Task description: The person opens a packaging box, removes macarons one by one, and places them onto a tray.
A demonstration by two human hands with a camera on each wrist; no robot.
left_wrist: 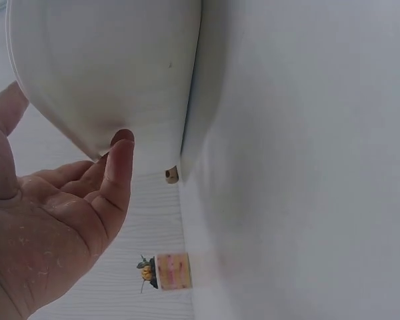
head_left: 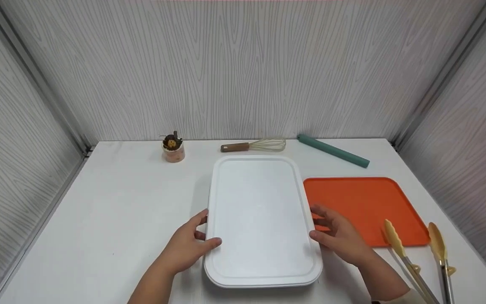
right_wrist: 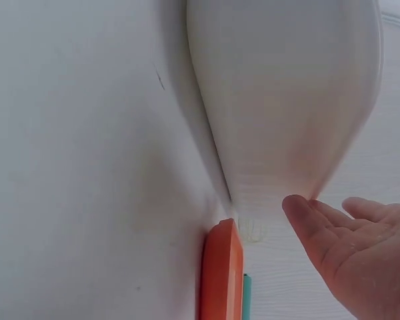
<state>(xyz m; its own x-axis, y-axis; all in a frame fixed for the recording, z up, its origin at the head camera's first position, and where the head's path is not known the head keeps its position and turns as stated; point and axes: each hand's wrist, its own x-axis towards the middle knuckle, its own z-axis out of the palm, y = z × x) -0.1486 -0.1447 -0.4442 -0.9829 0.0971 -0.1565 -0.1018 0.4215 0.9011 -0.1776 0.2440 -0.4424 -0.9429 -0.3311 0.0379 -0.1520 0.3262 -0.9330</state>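
Observation:
A white rectangular tray (head_left: 260, 219) lies lengthwise in the middle of the white table (head_left: 120, 219). My left hand (head_left: 201, 234) is at its left edge, the thumb lying on the rim and the fingers straight against the side. In the left wrist view the left hand (left_wrist: 73, 187) shows an open palm, with a fingertip touching the tray's wall (left_wrist: 107, 60). My right hand (head_left: 325, 226) is at the tray's right edge, fingers relaxed and touching it. The right wrist view shows the right hand (right_wrist: 350, 247) open beside the tray (right_wrist: 287, 87).
An orange mat (head_left: 365, 207) lies right of the tray, also seen as the orange mat (right_wrist: 220, 280) edge-on. Yellow-tipped tongs (head_left: 420, 257) rest at the front right. At the back are a whisk (head_left: 253, 146), a teal roll (head_left: 333, 151) and a small plant pot (head_left: 173, 148). Panelled walls enclose three sides.

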